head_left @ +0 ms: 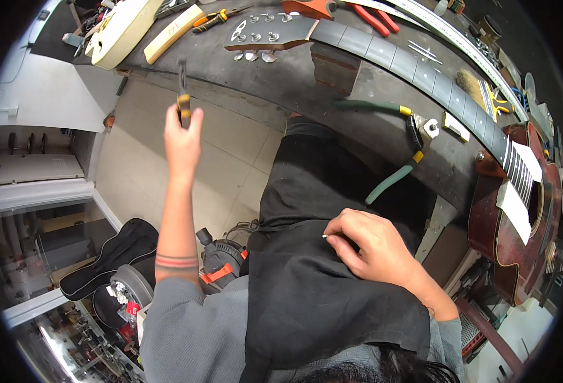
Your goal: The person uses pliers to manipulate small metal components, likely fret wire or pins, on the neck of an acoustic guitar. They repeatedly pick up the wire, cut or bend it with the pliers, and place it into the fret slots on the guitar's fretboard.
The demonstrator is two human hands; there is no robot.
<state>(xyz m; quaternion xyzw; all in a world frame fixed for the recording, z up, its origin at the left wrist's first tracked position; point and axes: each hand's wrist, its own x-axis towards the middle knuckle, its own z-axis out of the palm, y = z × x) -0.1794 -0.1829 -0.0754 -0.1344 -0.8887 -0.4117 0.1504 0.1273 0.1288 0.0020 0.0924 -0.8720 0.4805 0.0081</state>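
Note:
My left hand [183,137] is raised over the floor at the bench's front edge, closed around a slightly blurred hand tool [183,102] with a yellow-and-black grip and a dark metal end. Low over the black apron [307,268], my right hand [374,246] is curled, pinching a tiny white piece [325,236] between thumb and fingers. Beyond it, green-handled pliers [391,183] lie spread at the bench edge. A guitar neck [409,64] stretches across the bench, propped on a dark wooden block [334,69]. Its reddish-brown body [511,255] is at the right, with white paper [515,214] near the strings.
On the workbench [281,76] are a pale guitar body [125,32], a wooden block [174,33], orange-and-black pliers [211,20], red-handled pliers [374,20] and a brush [476,89]. A vacuum cleaner [224,258] and black gig bag [112,255] stand on the floor.

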